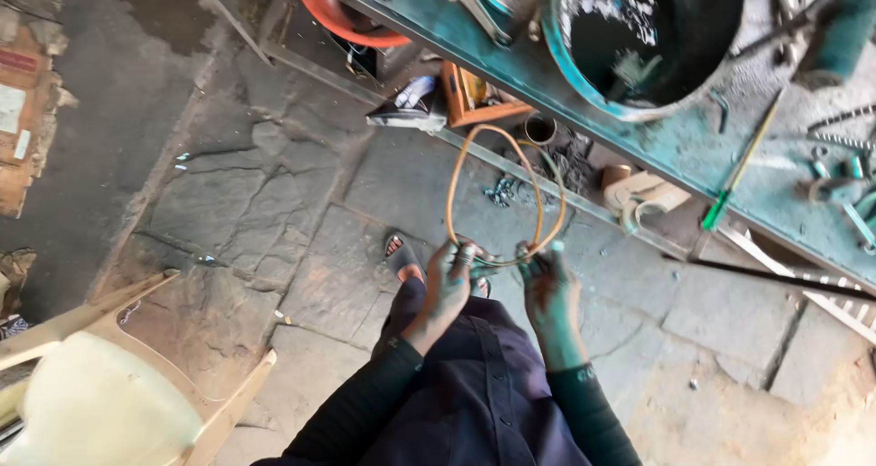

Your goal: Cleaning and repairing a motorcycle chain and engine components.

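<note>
I look down at my own dark clothes and a stone floor. A thin orange-brown ring, like a rubber belt or wire loop [453,178], stands upright in front of me, and both hands grip its lower part. My left hand [448,282] pinches the loop at its bottom left. My right hand [547,283] holds the bottom right, with a small pale piece at its fingertips. Both hands look dark and greasy. My sandalled foot [401,256] shows just left of the left hand.
A teal metal workbench [680,146] runs along the top right, carrying a dark round tub [639,41], tools and a green-handled rod [735,178]. Boxes and scrap lie under it. A cream plastic chair [100,388] stands at the lower left.
</note>
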